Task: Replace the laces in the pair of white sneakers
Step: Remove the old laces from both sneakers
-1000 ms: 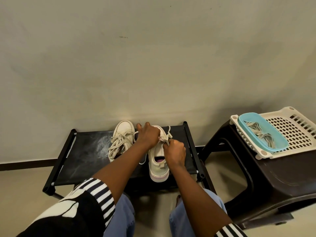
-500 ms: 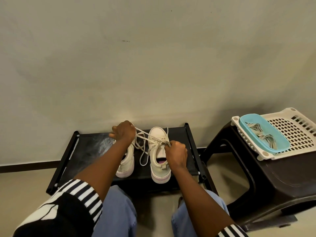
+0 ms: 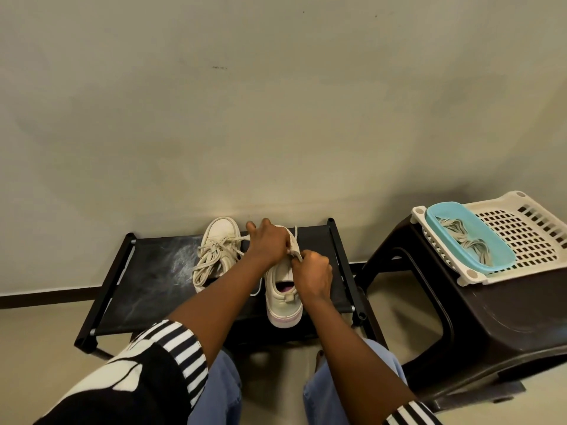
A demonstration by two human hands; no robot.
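Where sneakers (image 3: 221,235) sit, black rack (image 3: 147,286) stands near wall (image 3: 276,118).

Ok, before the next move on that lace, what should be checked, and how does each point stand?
1. Grip: right hand pinches the lace at the eyelets, ok.
2. Bracing: left hand lies over the front of the sneaker, grip cannot tell.
3. Footing: sneaker rests on the black rack, ok.
4. Next eyelet: hidden by hands, cannot tell.
5. Pair: other sneaker lies untied, not ok.
6. Supply: laces in the blue tray, ok.
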